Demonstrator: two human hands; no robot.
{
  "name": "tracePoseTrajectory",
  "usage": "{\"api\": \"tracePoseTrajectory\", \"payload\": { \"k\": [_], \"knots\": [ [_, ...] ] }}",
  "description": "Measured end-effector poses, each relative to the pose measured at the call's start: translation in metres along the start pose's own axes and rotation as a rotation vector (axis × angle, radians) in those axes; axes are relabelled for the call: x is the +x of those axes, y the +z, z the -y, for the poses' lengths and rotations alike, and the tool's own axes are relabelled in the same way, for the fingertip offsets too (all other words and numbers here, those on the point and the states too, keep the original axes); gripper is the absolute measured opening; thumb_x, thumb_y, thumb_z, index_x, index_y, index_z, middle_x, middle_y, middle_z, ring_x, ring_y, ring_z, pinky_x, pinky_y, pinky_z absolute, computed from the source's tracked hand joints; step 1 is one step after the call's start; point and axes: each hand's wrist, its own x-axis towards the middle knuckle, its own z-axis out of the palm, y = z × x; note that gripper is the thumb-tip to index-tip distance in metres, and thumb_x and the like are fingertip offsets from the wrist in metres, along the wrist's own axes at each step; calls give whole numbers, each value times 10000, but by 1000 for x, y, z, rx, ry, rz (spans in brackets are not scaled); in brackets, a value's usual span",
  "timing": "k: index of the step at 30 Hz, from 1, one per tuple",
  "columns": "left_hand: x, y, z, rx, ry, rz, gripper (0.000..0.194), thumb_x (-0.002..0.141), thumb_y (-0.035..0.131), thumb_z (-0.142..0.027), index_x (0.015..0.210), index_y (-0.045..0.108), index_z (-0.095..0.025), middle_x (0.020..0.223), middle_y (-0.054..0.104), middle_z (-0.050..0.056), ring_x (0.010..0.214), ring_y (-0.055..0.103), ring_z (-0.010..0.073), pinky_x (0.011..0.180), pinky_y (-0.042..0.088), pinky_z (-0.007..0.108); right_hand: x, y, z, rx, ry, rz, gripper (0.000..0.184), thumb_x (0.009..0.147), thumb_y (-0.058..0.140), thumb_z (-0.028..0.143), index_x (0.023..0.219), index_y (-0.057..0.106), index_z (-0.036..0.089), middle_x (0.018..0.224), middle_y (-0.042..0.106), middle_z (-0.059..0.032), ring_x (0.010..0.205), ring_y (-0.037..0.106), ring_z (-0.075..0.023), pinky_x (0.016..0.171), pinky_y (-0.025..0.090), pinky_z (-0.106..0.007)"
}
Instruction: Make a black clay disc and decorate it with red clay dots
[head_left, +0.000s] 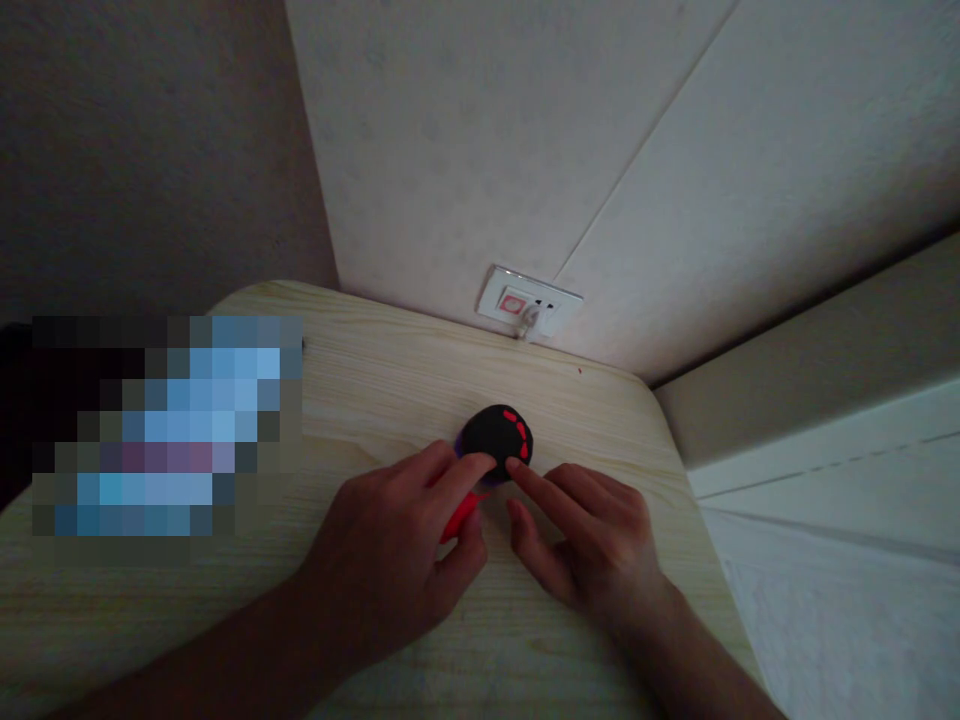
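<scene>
On the table lies a round black disc, apparently modelling clay, with several short red pieces along its right edge and a purple rim showing at the left and below. My left hand is curled around a red lump that looks like the same soft material, mostly hidden in the palm. Its index fingertip rests on the disc's near edge. My right hand touches the disc's near right edge with an outstretched index finger. The right thumb stands apart from that finger, with nothing visible between them.
The light wooden table has rounded far corners and meets a pale wall. A wall socket with a plug sits just above its back edge. A pixelated, bluish object lies at the left. A tiny red bit lies near the back edge.
</scene>
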Motion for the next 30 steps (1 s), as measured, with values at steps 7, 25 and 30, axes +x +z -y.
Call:
{"api": "tracePoseTrajectory", "payload": {
  "k": [7, 25, 30],
  "knots": [
    [-1, -1, -2, 2, -22, 21, 339, 891, 526, -201, 1218, 605, -241, 961, 668, 37, 786, 685, 225, 686, 537, 366, 0, -2, 0, 13, -9, 3, 244, 934, 645, 189, 1144, 726, 93, 721, 683, -59, 577, 621, -155, 522, 509, -283],
    [0, -2, -2, -4, -16, 24, 335, 893, 533, -210, 1218, 613, -229, 961, 674, 42, 784, 691, 233, 698, 550, 380, 0, -2, -3, 2, -23, -4, 237, 926, 661, 192, 1133, 730, 100, 708, 671, -51, 566, 610, -149, 513, 499, -274],
    [1, -2, -2, 5, -26, 35, 327, 899, 524, -205, 1213, 615, -229, 969, 677, 44, 778, 691, 232, 689, 549, 383, 0, -2, -3, 23, -31, 22, 243, 928, 651, 177, 1142, 730, 94, 718, 679, -58, 573, 616, -156, 514, 501, -283]
  ]
}}
